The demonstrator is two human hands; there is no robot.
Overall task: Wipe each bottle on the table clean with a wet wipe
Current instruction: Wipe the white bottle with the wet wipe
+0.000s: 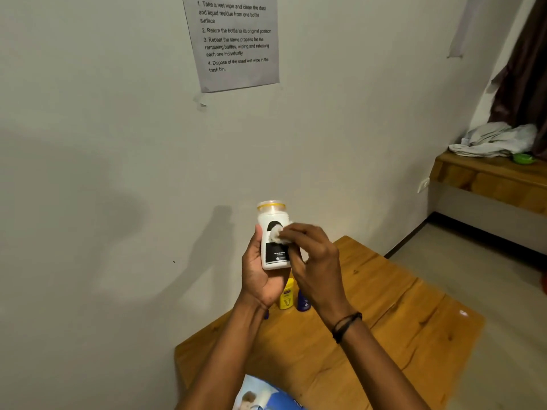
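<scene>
A white bottle with a black label and a yellow ring under its cap is held upright above the wooden table. My left hand grips its lower part from the left. My right hand pinches a crumpled white wet wipe and presses it against the bottle's label. Behind my hands a yellow bottle and a dark blue bottle stand on the table near the wall; my hands hide their upper parts.
A blue and white wipes pack lies at the table's near edge. A printed instruction sheet is taped to the wall. At the right a wooden shelf carries crumpled cloth and a green item.
</scene>
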